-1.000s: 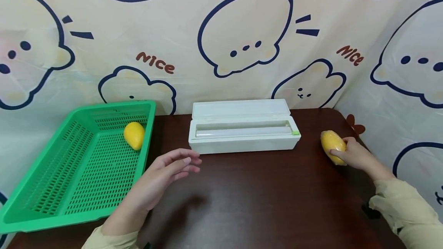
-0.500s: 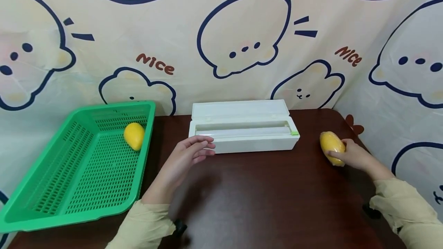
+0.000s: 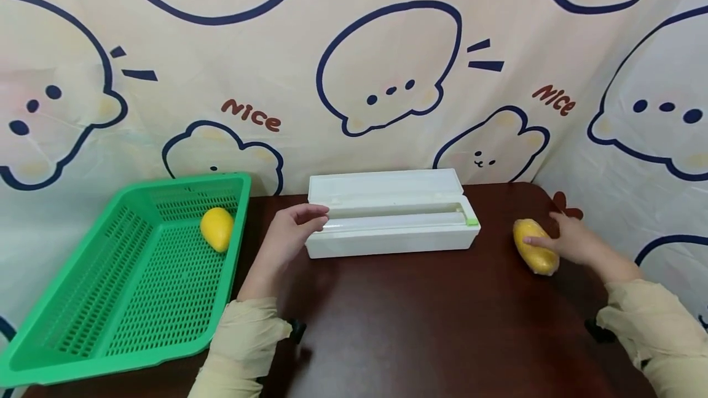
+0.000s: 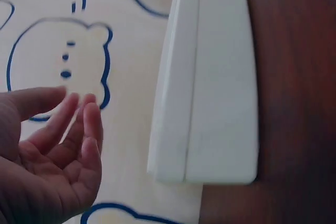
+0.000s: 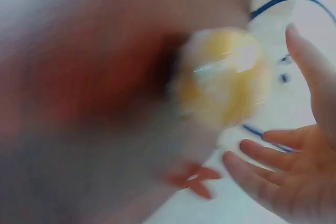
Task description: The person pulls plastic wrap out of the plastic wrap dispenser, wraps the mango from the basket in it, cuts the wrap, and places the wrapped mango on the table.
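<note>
A yellow fruit wrapped in clear film (image 3: 538,250) lies near the table's right edge; it could be a mango or a lemon. Beside it is my right hand (image 3: 581,241), which the right wrist view shows with fingers spread and apart from the blurred wrapped fruit (image 5: 223,80). My left hand (image 3: 286,232) hovers at the left end of a white cling film dispenser (image 3: 393,243), thumb and fingers loosely bent around nothing. The dispenser's lid is raised and a roll lies inside. In the left wrist view, a gap separates the hand (image 4: 58,156) from the dispenser's side.
At the left stands a green perforated plastic basket (image 3: 110,358) with one bare yellow fruit (image 3: 217,229) in it. Dark brown tabletop (image 3: 420,318) stretches in front of the dispenser. A printed cloth (image 3: 387,66) hangs behind and along the right side.
My left hand has moved up and right, from beside the basket to the dispenser's left end. My right hand has let go of the wrapped fruit, its fingers lifting away. The view has tilted slightly upward.
</note>
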Demonstrator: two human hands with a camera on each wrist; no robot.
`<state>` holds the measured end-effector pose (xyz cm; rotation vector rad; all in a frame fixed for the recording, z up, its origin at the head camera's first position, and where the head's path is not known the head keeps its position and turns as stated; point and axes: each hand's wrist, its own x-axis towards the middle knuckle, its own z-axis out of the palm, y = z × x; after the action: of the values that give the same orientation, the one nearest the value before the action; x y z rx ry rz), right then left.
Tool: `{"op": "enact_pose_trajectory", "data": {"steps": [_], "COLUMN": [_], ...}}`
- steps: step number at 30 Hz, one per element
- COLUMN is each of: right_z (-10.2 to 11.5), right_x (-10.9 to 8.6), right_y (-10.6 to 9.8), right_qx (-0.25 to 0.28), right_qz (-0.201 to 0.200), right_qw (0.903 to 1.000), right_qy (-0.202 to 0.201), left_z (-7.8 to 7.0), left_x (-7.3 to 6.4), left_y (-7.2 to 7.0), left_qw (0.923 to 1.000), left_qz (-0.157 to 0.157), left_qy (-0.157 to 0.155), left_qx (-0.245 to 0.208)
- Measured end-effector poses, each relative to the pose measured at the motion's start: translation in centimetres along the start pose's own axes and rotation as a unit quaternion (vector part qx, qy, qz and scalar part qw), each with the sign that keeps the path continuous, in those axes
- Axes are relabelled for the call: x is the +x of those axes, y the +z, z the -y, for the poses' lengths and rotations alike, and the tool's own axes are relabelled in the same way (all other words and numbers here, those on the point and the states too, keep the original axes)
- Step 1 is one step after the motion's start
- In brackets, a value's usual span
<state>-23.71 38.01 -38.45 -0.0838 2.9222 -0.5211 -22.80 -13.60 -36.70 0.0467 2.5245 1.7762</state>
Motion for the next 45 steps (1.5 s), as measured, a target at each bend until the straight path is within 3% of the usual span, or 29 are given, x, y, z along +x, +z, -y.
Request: {"op": "enact_pose_trajectory", "data": {"steps": [6, 10, 13, 17, 22, 35, 45], "right_z": [6.0, 9.8, 11.4, 11.7, 11.5, 11.4, 11.4], "right_x": [1.3, 2.1, 2.9, 4.0, 4.3, 4.8, 4.8], "right_y": [-1.9, -1.0, 0.1, 1.1, 1.7, 2.1, 2.4], "right_qx": [0.003, 0.017, 0.010, -0.001, 0.014, -0.005, -0.001], "right_qz": [-0.057, -0.050, -0.032, -0.004, 0.018, -0.048, -0.072], "right_qw": [0.9965, 0.9901, 0.9837, 0.9815, 0.9840, 0.9803, 0.9754], "right_qy": [-0.061, -0.130, -0.176, -0.192, -0.176, -0.191, -0.208], "left_z": [0.9, 1.5, 1.8, 2.0, 2.2, 2.2, 2.4], "left_x": [1.3, 1.8, 2.0, 2.2, 2.5, 2.9, 2.8], "left_y": [-0.3, 0.2, 0.3, 0.7, 1.2, 1.4, 1.4], "left_qw": [0.9886, 0.9770, 0.9706, 0.9653, 0.9598, 0.9549, 0.9595], "left_qz": [-0.006, 0.019, 0.022, 0.008, -0.015, -0.066, -0.077], "left_qy": [0.010, -0.001, -0.011, -0.012, -0.004, 0.066, 0.059], "left_qx": [0.150, 0.212, 0.240, 0.261, 0.280, 0.282, 0.265]}}
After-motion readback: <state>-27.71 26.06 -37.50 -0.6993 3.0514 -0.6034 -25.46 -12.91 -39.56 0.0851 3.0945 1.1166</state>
